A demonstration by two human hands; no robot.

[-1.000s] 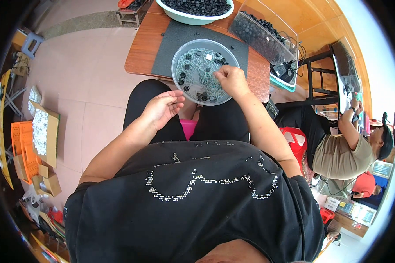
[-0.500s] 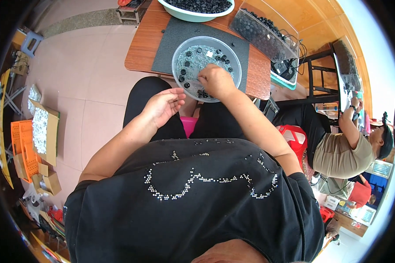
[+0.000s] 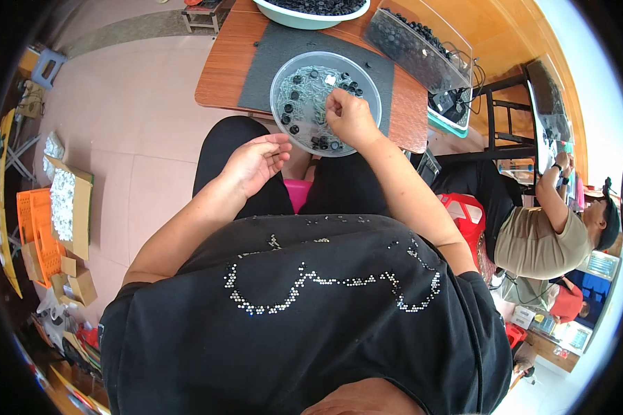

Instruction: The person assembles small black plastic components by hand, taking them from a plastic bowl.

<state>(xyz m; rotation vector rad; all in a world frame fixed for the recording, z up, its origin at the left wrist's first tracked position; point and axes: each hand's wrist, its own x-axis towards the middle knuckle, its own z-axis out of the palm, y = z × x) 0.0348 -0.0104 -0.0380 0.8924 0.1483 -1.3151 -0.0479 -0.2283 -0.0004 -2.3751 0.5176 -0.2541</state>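
A round clear plastic bowl (image 3: 372,116) sits at the near edge of the table, holding many thin silvery screws (image 3: 310,93). Several small black round caps (image 3: 288,108) lie around its inside, along with one small white piece (image 3: 330,80). Over the right part of the bowl is my right hand (image 3: 350,117), its thumb and fingers pinched together; whatever is between them is hidden. My left hand (image 3: 257,164) hovers beside the bowl's near left rim, above my thigh. Its palm faces up with fingers loosely curled and apart from the thumb, and nothing shows in it.
Under the bowl lies a dark grey mat (image 3: 259,86) on a brown wooden table (image 3: 218,79). Behind stand a pale green basin (image 3: 304,21) of black parts and a clear bin (image 3: 412,59) of black caps. A co-worker (image 3: 543,238) sits to the right.
My right hand has shifted slightly up and to the right within the bowl, showing more of the screws. My left hand has barely moved.
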